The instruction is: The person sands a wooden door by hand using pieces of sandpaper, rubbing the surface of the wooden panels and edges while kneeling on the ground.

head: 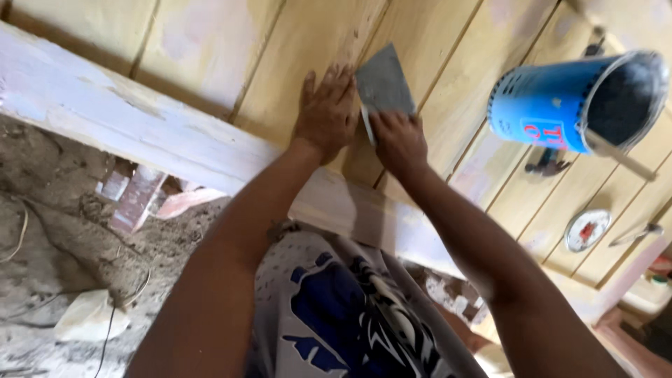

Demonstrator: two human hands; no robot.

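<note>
Left to right, clock directions taken from frame centre.

8–9 o'clock: bare dirt ground [49, 231] below the frame, with red bricks [136, 199] and a pale crumpled bag [91, 316] on it.

10 o'clock through centre: white-painted beam [140, 129] running diagonally down toward 4 o'clock. Above it, yellowish wood planks [294, 49] with patchy pale filler.

12 o'clock, slightly left: left hand [325, 112], flat, fingers spread, palm pressed on the planks. Gripping nothing.

12 o'clock, slightly right: right hand [399, 140], closed around the lower end of a scraper [383, 87]. Grey blade lies flat against the plank, just beside the left hand's fingertips, touching or nearly so; can't tell which.

2 o'clock: blue can [560, 105] on its side on the planks, open mouth facing right, dark inside, a stick [619, 155] across its rim.

3 o'clock: small dark tool [547, 164] under the can. Round lid [586, 229] with red centre at 4 o'clock, a thin metal tool [633, 234] just beside it.

6 o'clock: the person's printed shirt [343, 308], between both forearms.
</note>
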